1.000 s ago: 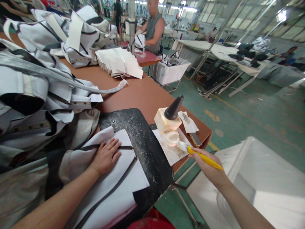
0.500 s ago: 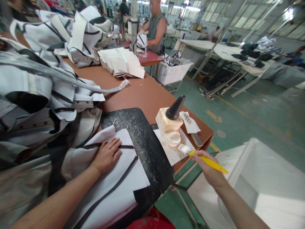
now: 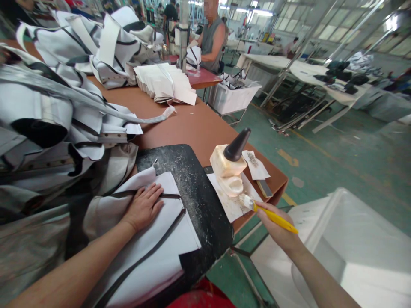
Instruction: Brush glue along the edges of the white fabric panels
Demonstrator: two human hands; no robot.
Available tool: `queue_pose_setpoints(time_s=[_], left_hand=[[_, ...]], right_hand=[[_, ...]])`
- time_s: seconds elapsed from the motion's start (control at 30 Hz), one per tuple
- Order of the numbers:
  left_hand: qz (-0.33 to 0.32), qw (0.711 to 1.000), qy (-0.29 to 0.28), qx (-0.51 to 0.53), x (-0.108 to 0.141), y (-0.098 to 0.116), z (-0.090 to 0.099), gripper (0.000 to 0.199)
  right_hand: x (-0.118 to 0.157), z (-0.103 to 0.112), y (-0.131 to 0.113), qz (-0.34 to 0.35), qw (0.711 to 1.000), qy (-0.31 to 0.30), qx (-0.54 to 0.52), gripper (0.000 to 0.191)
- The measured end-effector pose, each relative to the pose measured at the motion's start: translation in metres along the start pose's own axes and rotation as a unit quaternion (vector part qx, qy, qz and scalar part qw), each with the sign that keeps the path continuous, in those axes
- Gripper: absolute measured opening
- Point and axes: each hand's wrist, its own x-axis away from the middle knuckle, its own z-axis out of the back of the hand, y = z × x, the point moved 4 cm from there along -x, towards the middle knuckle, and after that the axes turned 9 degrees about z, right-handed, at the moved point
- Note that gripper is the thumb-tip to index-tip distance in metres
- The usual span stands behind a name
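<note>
My left hand (image 3: 145, 206) lies flat, fingers stretched, on a white fabric piece (image 3: 160, 233) with black trim. That piece rests on a black board (image 3: 195, 188) speckled with pale residue. In my right hand (image 3: 276, 224) is a paintbrush (image 3: 278, 220) with a yellow handle; its whitish bristles point left, close to the mouth of a pale container (image 3: 227, 164) with a black cone-shaped cap. Whether the bristles touch the stained sheet (image 3: 229, 207) beneath, I cannot tell. The container stands on that sheet at the table's right edge.
White fabric pieces (image 3: 41, 111) are heaped at left. A stack of pale panels (image 3: 165, 81) sits farther back on the brown table (image 3: 180, 124). A large white bin (image 3: 353, 252) stands at lower right. Another person (image 3: 213, 38) works beyond the table.
My right hand has drawn slightly left and down with the paintbrush, whose bristles now show more plainly beside the container. My left hand stays on the fabric.
</note>
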Motion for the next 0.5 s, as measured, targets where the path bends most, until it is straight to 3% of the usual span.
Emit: queue_pose_setpoints(time_s=[0.1, 0.2, 0.4, 0.5], left_hand=[[-0.002, 1.0, 0.003, 0.004, 0.0, 0.0, 0.001, 0.045], [-0.001, 1.0, 0.002, 0.005, 0.0, 0.001, 0.001, 0.045], [0.003, 1.0, -0.001, 0.006, 0.0, 0.002, 0.001, 0.045], [0.003, 1.0, -0.005, 0.007, 0.001, 0.002, 0.001, 0.045]], right_hand=[[-0.007, -0.002, -0.008, 0.02, 0.999, 0.04, -0.009, 0.036], [-0.007, -0.01, -0.006, 0.035, 0.998, 0.032, -0.033, 0.039], [0.004, -0.003, 0.0, -0.022, 0.999, 0.015, -0.039, 0.035], [-0.002, -0.003, -0.009, 0.007, 0.998, 0.031, -0.047, 0.037]])
